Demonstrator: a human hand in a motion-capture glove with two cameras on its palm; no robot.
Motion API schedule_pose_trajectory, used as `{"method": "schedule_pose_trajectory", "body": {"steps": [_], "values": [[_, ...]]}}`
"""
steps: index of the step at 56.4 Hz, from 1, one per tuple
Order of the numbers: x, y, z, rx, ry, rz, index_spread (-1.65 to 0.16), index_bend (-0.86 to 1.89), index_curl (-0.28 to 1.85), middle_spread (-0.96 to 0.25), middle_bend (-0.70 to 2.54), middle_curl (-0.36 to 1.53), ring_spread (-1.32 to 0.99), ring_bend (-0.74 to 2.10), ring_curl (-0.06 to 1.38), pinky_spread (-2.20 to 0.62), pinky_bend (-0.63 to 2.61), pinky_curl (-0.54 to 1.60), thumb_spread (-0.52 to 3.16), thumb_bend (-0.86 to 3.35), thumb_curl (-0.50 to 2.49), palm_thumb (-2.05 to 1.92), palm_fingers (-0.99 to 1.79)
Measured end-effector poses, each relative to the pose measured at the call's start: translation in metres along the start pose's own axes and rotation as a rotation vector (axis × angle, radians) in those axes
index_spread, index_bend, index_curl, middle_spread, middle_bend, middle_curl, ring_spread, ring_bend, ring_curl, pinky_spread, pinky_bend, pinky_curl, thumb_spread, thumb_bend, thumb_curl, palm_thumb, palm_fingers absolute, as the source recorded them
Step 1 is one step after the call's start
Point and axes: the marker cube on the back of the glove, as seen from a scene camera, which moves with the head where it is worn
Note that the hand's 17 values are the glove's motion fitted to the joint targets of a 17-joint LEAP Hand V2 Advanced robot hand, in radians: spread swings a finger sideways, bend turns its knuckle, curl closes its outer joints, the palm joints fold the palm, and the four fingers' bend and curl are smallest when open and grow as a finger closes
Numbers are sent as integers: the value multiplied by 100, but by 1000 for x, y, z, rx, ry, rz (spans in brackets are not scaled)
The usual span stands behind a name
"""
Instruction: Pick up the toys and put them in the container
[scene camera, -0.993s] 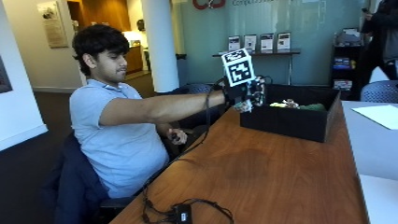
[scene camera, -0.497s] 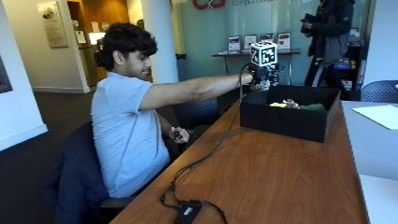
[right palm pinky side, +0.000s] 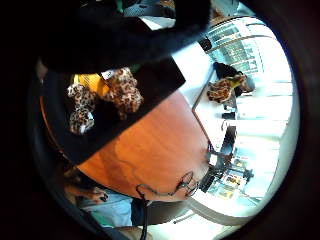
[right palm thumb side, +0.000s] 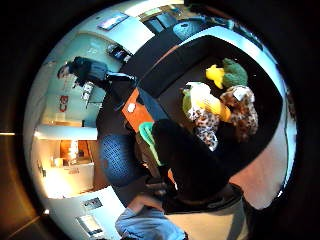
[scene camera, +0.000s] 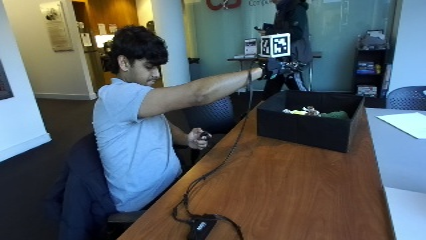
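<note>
Black-gloved right hand hovers above the black container on the wooden counter; I cannot tell its fingers' state. Toys lie inside.

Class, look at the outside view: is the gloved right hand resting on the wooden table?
No: the right hand is raised in the air above the black container, clear of the table.

The table is smooth brown wood with a soft sheen. On it stands the container, matt black and cloth-like on its walls. Inside the container lie plush toys of fuzzy cloth, some leopard-spotted, one yellow, one green. The right hand, held above the container's near wall, wears a matt black cloth glove.
</note>
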Motion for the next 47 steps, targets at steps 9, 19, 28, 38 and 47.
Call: {"method": "schedule_pose_trajectory", "body": {"steps": [9, 19, 28, 38, 47], "values": [[34, 52, -41, 89, -18, -80, -32, 14, 55, -7, 10, 57, -10, 14, 44, -7, 86, 39, 147, 42, -3, -25, -29], [80, 118, -56, 111, 9, -48, -32, 16, 48, -5, 11, 47, -8, 14, 39, -3, 77, 35, 137, 7, 0, -18, -21], [126, 163, -51, 85, 38, -22, -32, 18, 44, -4, 13, 41, -8, 15, 35, -1, 70, 34, 134, -7, 2, -13, -16], [171, 188, -37, 72, -4, 39, -32, 18, 42, -4, 14, 36, -8, 15, 32, -1, 67, 33, 132, -8, 4, -13, -14], [196, 200, -21, 56, -31, 11, -31, 18, 40, -4, 14, 33, -8, 15, 29, -1, 65, 33, 132, -8, 5, -14, -13]]}}
